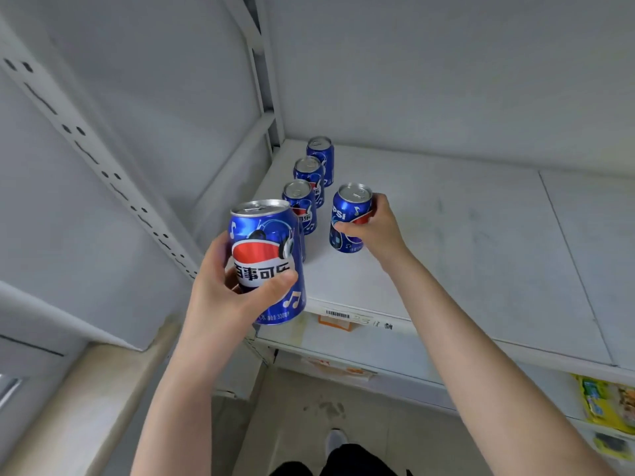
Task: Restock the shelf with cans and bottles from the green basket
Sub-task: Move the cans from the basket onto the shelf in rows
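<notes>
Fingers (275, 282) of the left hand (220, 290) wrap a raised can (266, 249) at the shelf (446, 255) edge, while the right hand (378, 225) grips a second can (350, 214), seemingly standing beside the row (304, 190): smooth, stiff, probably full, best held mid-body.

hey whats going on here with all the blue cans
A person is stocking a white shelf with blue soda cans. The right hand grips one can low over the shelf board, just right of a row of cans already standing along the shelf's left side. The left hand holds another can up at the shelf's front edge, not yet placed. The green basket isn't in view.
</notes>
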